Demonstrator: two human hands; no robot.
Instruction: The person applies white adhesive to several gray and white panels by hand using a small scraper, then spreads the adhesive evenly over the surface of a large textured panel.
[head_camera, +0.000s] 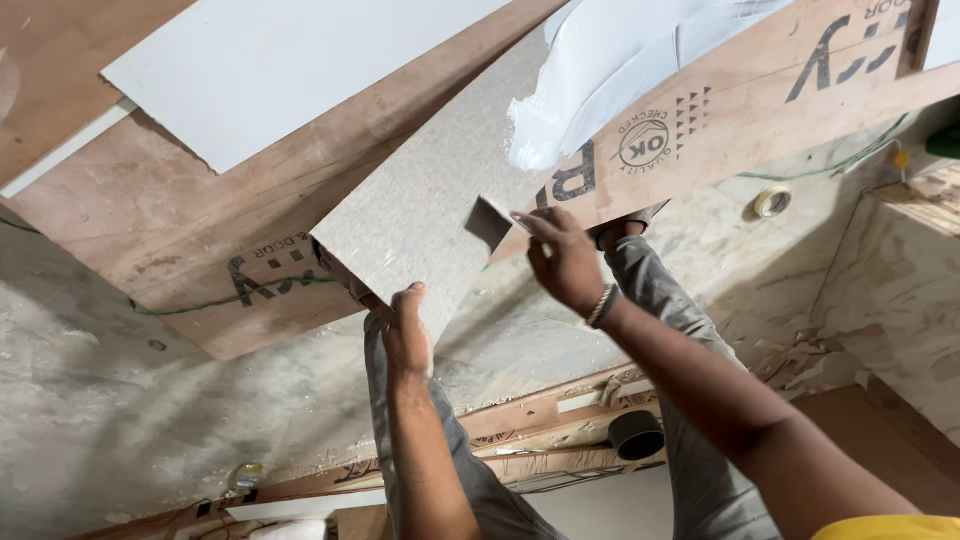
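Two hands on grey speckled laminate sheet (420, 205), long axis seven to one o'clock: left hand (407, 335) clamping near edge, right hand (562, 262) pinching small dark scraper (489, 222) at three o'clock.

- The laminate sheet (420, 205) I hold is speckled grey-beige, with a finely flecked surface.
- Its protective film (600, 70) is glossy white with a pale blue tinge.
- The plywood board (180, 230) is reddish brown, stamped with black lettering.
- My trousers (690, 440) are grey.
- The floor (120, 400) is mottled grey-cream stone.
- The tape roll (771, 202) is cream.
- My wristband (601, 306) is pale and beaded.
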